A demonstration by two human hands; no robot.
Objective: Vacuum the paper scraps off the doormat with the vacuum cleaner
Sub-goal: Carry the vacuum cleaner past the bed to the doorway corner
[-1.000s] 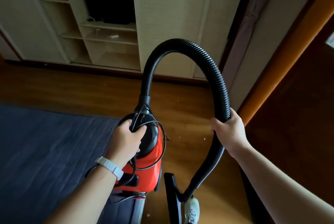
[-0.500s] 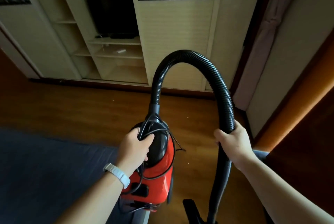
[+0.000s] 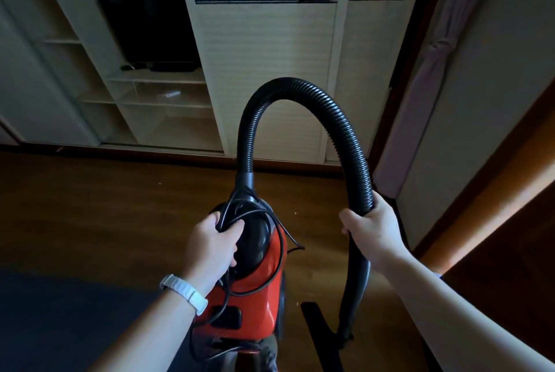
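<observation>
A dark blue mat (image 3: 60,317) is lying lower left. The left hand (image 3: 211,248) is gripping the top of the red vacuum cleaner (image 3: 264,287), just right of the mat; the right hand (image 3: 374,232) is clasping its arching black hose (image 3: 350,143).

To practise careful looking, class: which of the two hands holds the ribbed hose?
The right hand, wrapped round the black hose; the left hand, with the white wristband, grips the red vacuum cleaner instead.

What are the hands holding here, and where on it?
The left hand grips the red vacuum cleaner at its black top. The right hand grips the ribbed hose on its descending side.
</observation>
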